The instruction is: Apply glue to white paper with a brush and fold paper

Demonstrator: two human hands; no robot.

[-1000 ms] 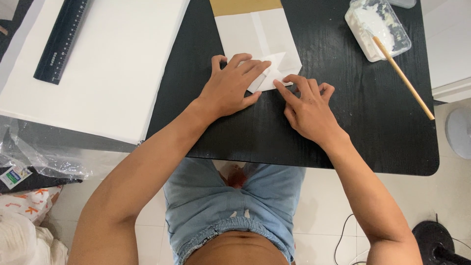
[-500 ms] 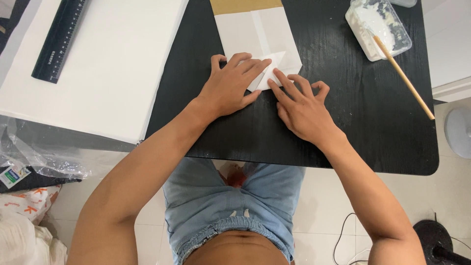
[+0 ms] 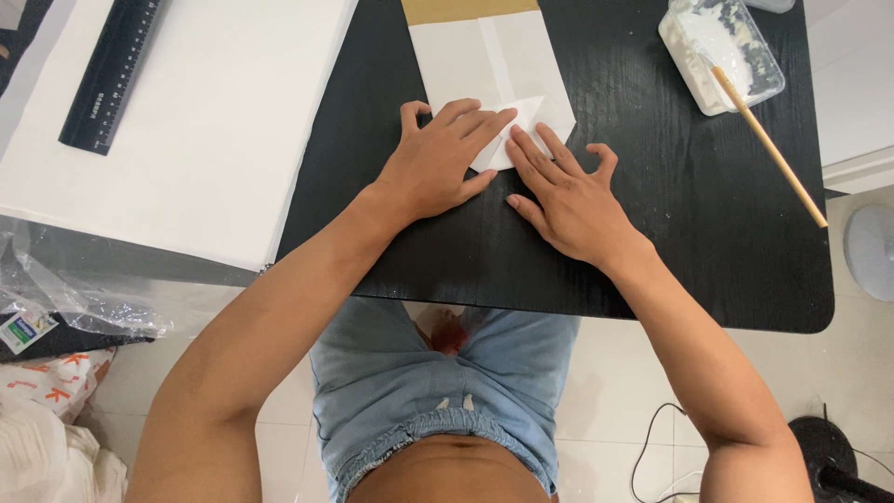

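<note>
A white paper bag [image 3: 489, 61] with a brown top edge lies flat on the black table [image 3: 670, 224]. Its near end is folded into angled flaps. My left hand [image 3: 438, 163] lies flat on the left part of that folded end, fingers together and pointing right. My right hand [image 3: 568, 191] presses its spread fingers on the fold from the right, fingertips close to those of the left hand. Neither hand grips anything.
A large white sheet [image 3: 186, 121] with a black ruler [image 3: 112, 74] on it lies to the left. A clear plastic tub [image 3: 722, 51] of white paste with a wooden stick [image 3: 768, 144] stands at the back right. Crumpled plastic [image 3: 65, 298] sits on the floor at left.
My right hand has slid left along the folded end, closer to my left hand. The left hand stays pressed on the paper.
</note>
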